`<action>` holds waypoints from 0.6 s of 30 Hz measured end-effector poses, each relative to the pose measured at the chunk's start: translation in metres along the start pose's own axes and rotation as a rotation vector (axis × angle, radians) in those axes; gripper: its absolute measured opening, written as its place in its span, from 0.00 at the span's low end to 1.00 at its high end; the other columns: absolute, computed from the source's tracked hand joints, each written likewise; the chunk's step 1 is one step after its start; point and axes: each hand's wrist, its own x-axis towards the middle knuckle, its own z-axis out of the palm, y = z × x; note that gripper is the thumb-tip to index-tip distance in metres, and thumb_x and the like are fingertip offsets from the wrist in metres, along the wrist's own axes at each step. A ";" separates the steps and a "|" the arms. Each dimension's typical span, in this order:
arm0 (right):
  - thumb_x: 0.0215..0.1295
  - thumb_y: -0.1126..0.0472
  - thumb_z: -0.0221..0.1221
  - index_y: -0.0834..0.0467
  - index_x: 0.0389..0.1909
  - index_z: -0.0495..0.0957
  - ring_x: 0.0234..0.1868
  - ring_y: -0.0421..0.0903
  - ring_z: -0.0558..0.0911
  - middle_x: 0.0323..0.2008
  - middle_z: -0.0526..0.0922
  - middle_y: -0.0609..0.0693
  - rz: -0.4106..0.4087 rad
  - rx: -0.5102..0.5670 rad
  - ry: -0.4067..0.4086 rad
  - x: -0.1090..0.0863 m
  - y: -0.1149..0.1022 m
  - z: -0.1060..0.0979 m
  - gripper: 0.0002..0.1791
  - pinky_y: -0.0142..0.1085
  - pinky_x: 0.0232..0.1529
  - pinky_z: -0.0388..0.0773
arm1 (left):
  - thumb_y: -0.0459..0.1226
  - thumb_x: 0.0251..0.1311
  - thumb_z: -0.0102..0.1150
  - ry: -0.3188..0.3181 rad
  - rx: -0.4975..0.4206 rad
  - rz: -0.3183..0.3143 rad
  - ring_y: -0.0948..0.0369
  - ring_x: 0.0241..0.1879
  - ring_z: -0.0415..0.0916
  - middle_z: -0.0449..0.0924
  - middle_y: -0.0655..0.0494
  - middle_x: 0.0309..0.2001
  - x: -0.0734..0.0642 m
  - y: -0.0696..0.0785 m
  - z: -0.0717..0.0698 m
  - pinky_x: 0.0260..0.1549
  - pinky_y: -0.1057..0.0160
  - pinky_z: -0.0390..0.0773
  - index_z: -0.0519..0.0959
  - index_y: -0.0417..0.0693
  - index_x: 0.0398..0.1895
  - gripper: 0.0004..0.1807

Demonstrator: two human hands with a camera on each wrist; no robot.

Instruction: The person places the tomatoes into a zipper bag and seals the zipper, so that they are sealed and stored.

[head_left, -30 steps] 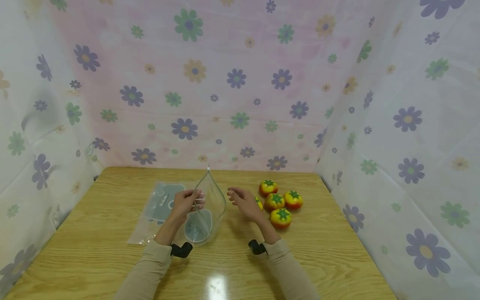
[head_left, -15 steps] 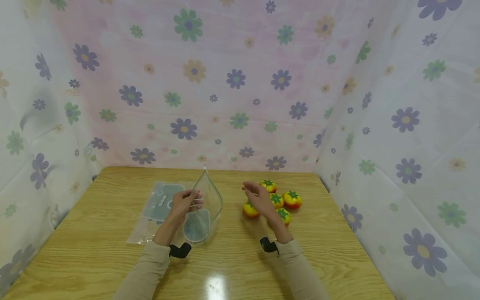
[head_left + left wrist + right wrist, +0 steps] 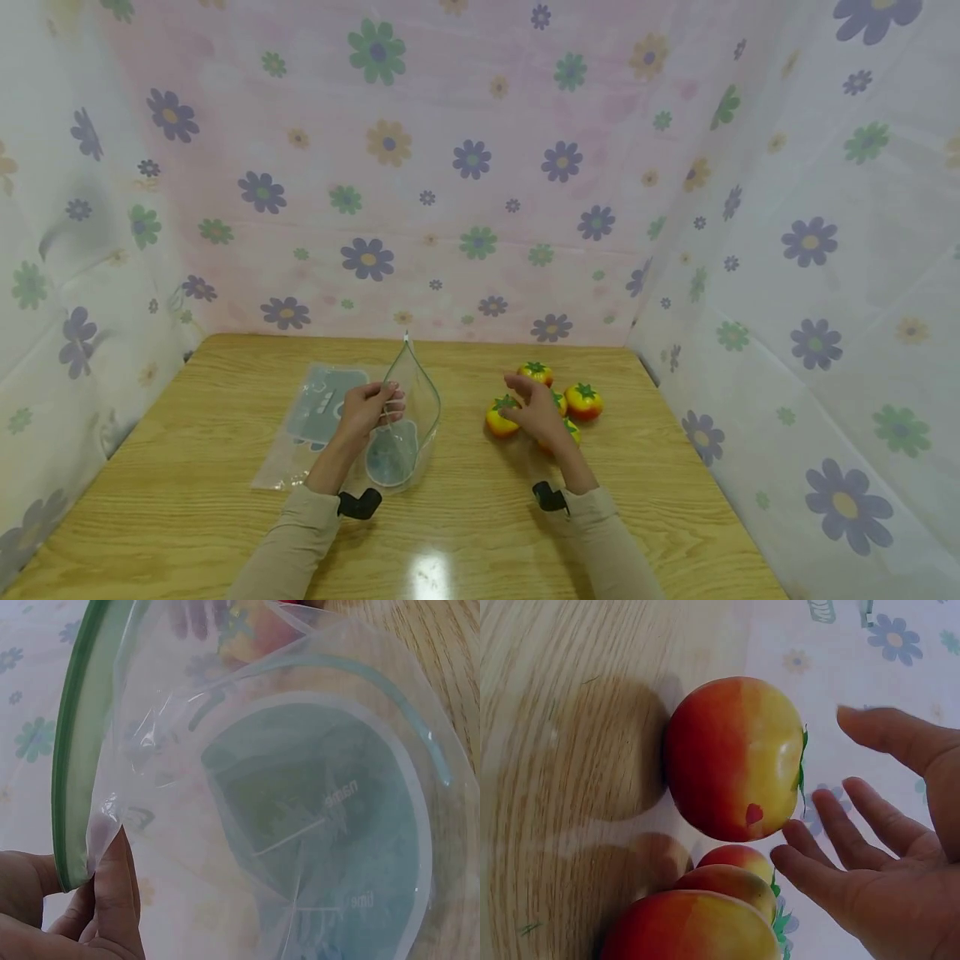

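My left hand (image 3: 369,410) pinches the green-edged rim of a clear zip bag (image 3: 423,408), whose mouth gapes toward the right. In the left wrist view the bag (image 3: 322,817) shows a teal printed label with writing lines. My right hand (image 3: 542,410) hovers over a group of red-and-yellow tomatoes with green star-shaped tops. Nearest to it is the leftmost tomato (image 3: 501,418). In the right wrist view that tomato (image 3: 739,759) rests on the table, with the fingers of the right hand (image 3: 885,832) spread beside its top, holding nothing. Parts of other tomatoes are hidden behind this hand.
A flat clear bag (image 3: 322,408) with a grey-blue print lies left of the left hand. Another tomato (image 3: 583,402) and one at the back (image 3: 536,372) sit right of the leftmost tomato. The wooden table (image 3: 480,533) meets flowered cloth walls (image 3: 480,167).
My right hand has moved right, away from the bag's mouth and over to the tomatoes, then slightly lower. My left hand still pinches the bag, which has shifted slightly left.
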 end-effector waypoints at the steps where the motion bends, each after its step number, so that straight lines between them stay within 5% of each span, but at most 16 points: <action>1: 0.61 0.72 0.67 0.67 0.67 0.72 0.69 0.64 0.71 0.67 0.74 0.65 0.021 -0.019 -0.014 -0.001 0.000 -0.001 0.31 0.57 0.70 0.69 | 0.39 0.75 0.55 0.000 -0.002 0.000 0.68 0.29 0.84 0.86 0.57 0.34 0.000 0.000 0.000 0.31 0.70 0.86 0.71 0.26 0.63 0.24; 12: 0.56 0.68 0.73 0.67 0.68 0.71 0.65 0.67 0.74 0.67 0.74 0.65 0.032 -0.114 -0.088 -0.004 0.008 -0.002 0.38 0.58 0.63 0.76 | 0.38 0.76 0.54 -0.003 -0.002 0.009 0.67 0.31 0.84 0.86 0.55 0.36 -0.001 -0.003 -0.001 0.33 0.68 0.87 0.71 0.26 0.64 0.24; 18: 0.58 0.66 0.73 0.67 0.68 0.71 0.64 0.65 0.76 0.66 0.75 0.64 0.075 -0.070 -0.095 -0.006 0.013 0.004 0.36 0.56 0.63 0.77 | 0.38 0.76 0.54 0.001 -0.002 0.010 0.67 0.30 0.84 0.86 0.55 0.35 -0.001 -0.003 0.000 0.33 0.68 0.87 0.71 0.25 0.63 0.24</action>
